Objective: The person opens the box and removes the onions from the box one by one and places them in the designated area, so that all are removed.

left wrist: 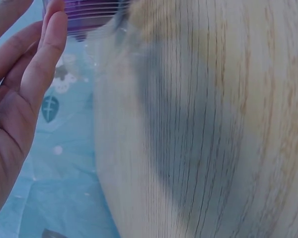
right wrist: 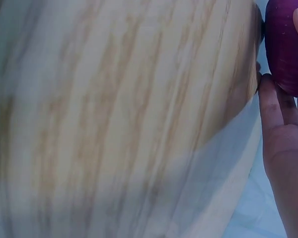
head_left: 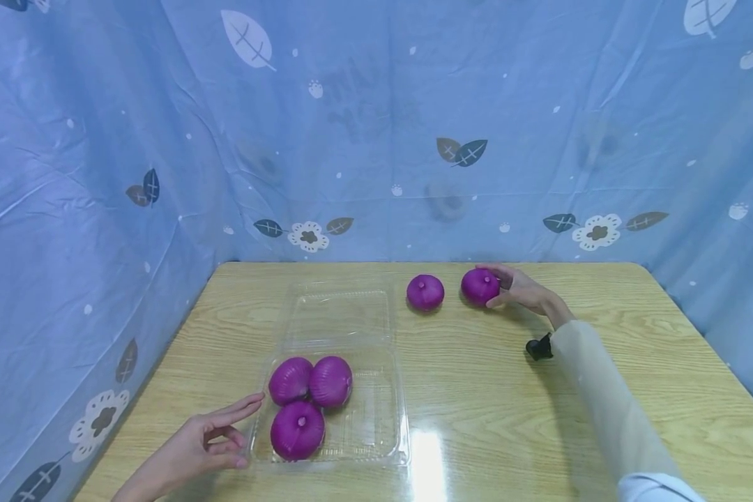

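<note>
My right hand [head_left: 522,289] grips a purple onion [head_left: 479,286] at the far side of the table, thumb and fingers around its sides. In the right wrist view that onion [right wrist: 287,49] shows only in part, at the upper right edge. A second purple onion [head_left: 424,292] sits just to its left. Three more onions [head_left: 298,431] lie together in the left half of a clear plastic clamshell box [head_left: 376,418], whose lid is folded back. Beside the box's left wall is my left hand [head_left: 196,446], its index finger extended to the rim and the other fingers loosely bent.
The open lid [head_left: 341,317] lies flat behind the box. A small black object [head_left: 539,347] is near my right sleeve [head_left: 609,397]. Blue patterned curtains [head_left: 376,139] stand at the back and both sides of the wooden table [head_left: 477,418].
</note>
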A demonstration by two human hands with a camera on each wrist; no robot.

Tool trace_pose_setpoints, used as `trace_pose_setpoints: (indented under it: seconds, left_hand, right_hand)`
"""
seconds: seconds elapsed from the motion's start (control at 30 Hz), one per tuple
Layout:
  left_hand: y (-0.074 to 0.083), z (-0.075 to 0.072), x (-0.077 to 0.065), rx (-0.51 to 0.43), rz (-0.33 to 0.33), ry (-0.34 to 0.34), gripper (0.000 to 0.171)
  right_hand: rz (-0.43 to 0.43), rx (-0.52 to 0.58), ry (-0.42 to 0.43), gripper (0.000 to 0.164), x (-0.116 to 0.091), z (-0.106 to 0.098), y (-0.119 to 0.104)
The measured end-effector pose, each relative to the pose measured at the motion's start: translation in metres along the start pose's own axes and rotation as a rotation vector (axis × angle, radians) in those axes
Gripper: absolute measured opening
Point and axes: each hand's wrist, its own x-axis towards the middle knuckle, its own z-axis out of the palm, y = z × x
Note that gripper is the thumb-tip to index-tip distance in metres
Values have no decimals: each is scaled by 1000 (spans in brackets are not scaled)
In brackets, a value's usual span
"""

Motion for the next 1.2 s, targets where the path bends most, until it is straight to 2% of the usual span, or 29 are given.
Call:
trace_pose_setpoints:
  seconds: [0.47,0.7,0.83,0.97,1.2]
  left_hand:
    - [5,-4,-3,47,22,25,68]
    - [3,-1,1,16,18,22,67]
    - [1,2,5,14,28,19,68]
    - [0,4,3,10,36,23,69]
    - [2,4,-2,-1,53,42,69]
  right_hand:
    - [49,-36,36,91,-2,-2,-4]
    - [76,-69,62,86,-13,-7,-3]
    - [124,-37,68,86,-24,-9,-2]
    - [121,-19,47,87,-27,-8,-2]
    - [89,-2,30,86,-19,-9,1]
